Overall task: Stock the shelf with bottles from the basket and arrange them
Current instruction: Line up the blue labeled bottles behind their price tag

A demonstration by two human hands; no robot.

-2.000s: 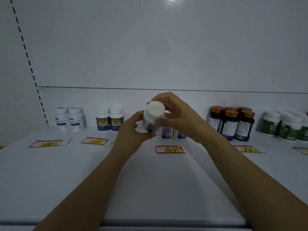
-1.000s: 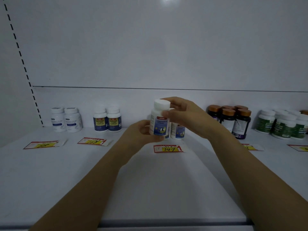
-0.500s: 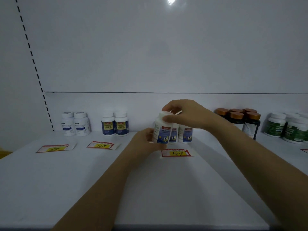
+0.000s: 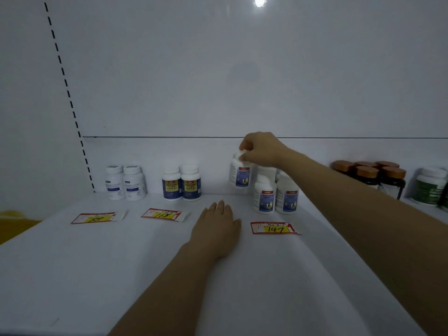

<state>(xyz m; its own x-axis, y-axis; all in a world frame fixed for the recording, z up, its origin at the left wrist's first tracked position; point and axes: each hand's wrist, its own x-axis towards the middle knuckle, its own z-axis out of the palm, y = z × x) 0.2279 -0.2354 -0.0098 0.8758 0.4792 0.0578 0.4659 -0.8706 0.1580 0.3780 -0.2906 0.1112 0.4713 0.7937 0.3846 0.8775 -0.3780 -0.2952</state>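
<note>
One hand lets go

The left hand (image 4: 218,229) has left the bottle and lies flat, fingers straight, on the smooth white shelf (image 4: 121,275). The right hand (image 4: 261,149) pinches the round white plastic blue-labelled bottle (image 4: 240,174) by its top, at eleven o'clock from two matching bottles (image 4: 264,197).

Three price tags (image 4: 98,218) (image 4: 164,214) (image 4: 274,227), two hands (image 4: 218,229) (image 4: 261,149)

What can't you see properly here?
Head view:
Cap of the held bottle: mostly under the right hand.
Bottle labels: too small and dim to read.
Green bottles: cut off by the right edge.
Yellow thing: cut off by the left edge.
Basket: out of view.
</note>
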